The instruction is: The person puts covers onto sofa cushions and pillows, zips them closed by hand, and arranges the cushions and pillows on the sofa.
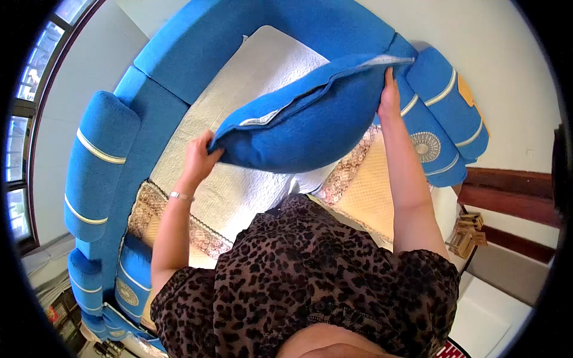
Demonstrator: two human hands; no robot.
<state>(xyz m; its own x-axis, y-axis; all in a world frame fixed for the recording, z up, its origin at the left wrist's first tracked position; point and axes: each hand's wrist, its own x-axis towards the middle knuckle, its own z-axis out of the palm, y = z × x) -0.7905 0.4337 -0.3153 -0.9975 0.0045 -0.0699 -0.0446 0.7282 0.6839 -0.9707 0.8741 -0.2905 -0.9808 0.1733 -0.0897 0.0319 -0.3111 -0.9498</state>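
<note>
A blue cushion (310, 128) is held up in front of me, over the sofa seat, with a seam or opening edged in white running along its upper side. My left hand (200, 160) is closed on its left corner, fingers pinching the fabric. At the opposite end, my right hand (389, 98) grips the right corner, thumb up along the edge. Part of my right fingers is hidden behind the cushion. A white quilted cover (203, 134) lies on the seat below and behind it.
A blue corner sofa (197, 48) curves around me, with a rounded armrest (98, 167) at left. Patterned beige seat covers (364, 179) lie to the right. Another blue cushion (427, 143) leans at the right end. A small wooden object (468, 232) stands beyond it. Windows (24, 131) are at far left.
</note>
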